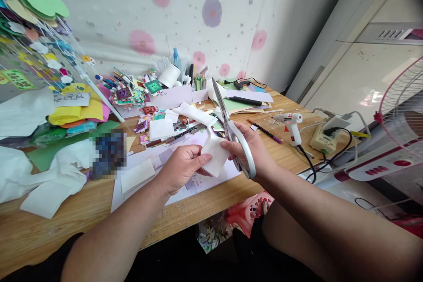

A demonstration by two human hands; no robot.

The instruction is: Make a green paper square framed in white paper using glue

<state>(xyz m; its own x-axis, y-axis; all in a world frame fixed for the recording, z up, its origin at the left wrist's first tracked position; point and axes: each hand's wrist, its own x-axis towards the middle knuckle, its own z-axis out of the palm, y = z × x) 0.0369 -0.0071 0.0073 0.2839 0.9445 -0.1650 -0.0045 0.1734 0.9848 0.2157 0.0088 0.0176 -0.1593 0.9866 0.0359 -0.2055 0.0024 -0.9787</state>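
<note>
Above the front of the table, my left hand [181,165] pinches the left side of a small white sheet [214,157], which looks like paper or felt. My right hand [249,147] has the grey handle of a pair of scissors [222,103] hooked in its fingers. Its thumb also presses on the sheet's upper right side. The scissors' blades point up and away from the sheet, and look closed or nearly so. Below both hands lies a white paper mat [137,196], with a stack of white pieces [137,176] on its left part.
A hot glue gun [291,123] stands on the right, near a power strip [325,139] and cables. Behind my hands are cut scraps, pens [264,131] and a black-handled knife [245,101]. White cloth [59,176] lies left, under hanging felt ornaments [39,48]. A pink fan [390,163] stands far right.
</note>
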